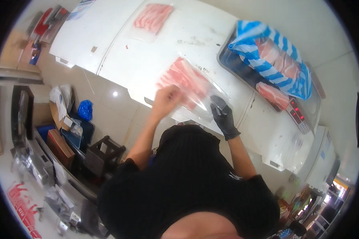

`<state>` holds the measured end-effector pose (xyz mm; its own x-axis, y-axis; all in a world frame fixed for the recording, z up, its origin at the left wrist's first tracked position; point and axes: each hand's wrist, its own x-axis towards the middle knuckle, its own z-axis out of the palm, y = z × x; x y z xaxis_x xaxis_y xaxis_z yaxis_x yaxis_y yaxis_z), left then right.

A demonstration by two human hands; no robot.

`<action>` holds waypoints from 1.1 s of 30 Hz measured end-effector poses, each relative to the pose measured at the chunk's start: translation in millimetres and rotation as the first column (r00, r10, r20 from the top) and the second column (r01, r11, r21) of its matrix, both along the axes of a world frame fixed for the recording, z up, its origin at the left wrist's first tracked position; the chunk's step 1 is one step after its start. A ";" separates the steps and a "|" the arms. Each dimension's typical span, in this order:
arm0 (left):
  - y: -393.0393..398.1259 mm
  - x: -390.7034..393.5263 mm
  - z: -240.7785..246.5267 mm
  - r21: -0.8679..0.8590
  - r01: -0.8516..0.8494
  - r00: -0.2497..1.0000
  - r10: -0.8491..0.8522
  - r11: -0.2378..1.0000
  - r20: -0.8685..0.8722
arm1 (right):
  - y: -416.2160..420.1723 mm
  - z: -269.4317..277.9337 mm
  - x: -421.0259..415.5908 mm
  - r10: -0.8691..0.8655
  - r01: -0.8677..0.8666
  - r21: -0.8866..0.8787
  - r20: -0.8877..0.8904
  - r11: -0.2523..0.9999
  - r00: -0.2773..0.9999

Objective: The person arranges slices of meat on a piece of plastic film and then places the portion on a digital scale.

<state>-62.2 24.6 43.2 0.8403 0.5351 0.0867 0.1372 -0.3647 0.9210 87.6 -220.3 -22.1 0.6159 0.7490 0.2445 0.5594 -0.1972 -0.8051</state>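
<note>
A clear plastic bag with sliced streaky raw meat inside lies before me at the front of the white worktop. My right hand, in a black glove, grips the bag's right end. Bare and blurred by motion, my left hand is at the near left side of the meat with its fingers curled. Whether it pinches the film I cannot tell. Farther back lies a second clear pack of sliced meat, flat and apart from both hands.
At right, a dark tray bears a blue-and-white striped bag with meat inside. A loose meat piece lies beside a scale's lit display and keypad. A dark stool and boxes stand at lower left.
</note>
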 end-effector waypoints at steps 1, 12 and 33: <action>15.9 -4.1 -3.7 0.029 -0.124 0.992 0.124 0.992 0.002 | 7.0 5.8 1.6 0.086 -0.083 0.030 -0.110 0.996 0.990; 77.0 2.9 -70.0 -0.152 -0.468 0.870 0.484 0.871 0.095 | 149.7 33.1 24.6 0.415 -0.326 -0.289 0.343 0.900 0.843; 89.8 -3.5 -88.2 -0.284 -0.556 0.740 0.620 0.781 0.259 | -11.2 157.8 60.2 0.062 -0.090 0.136 0.197 0.987 0.978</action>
